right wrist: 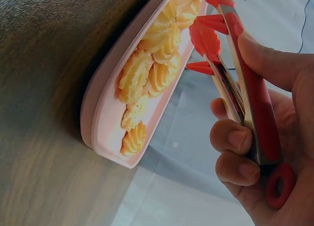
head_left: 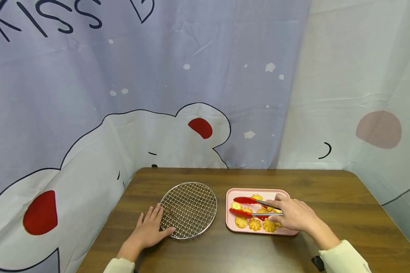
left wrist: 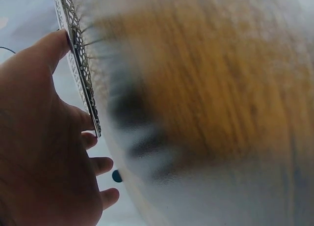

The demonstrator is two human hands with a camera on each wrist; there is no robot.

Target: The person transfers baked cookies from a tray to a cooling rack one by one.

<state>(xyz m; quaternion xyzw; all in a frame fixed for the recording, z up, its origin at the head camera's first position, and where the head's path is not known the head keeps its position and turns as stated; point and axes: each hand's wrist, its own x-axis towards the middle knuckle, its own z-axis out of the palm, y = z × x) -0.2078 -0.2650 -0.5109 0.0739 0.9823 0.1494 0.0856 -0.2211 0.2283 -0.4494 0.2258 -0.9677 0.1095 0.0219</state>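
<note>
From the head camera, a person's left hand (head_left: 148, 229) rests with fingers spread on the near-left rim of a round wire rack (head_left: 189, 210); the right hand (head_left: 295, 214) grips red-tipped tongs (head_left: 259, 214), tips parted, over yellow cookies (head_left: 254, 224) in a pink tray (head_left: 232, 222). At the left wrist, thumb and forefinger touch the rack's edge; light pressure should steady it. At the right wrist, thumb and curled fingers hold the tongs; a gentle, even squeeze on one cookie's sides would likely spare its ridges.
</note>
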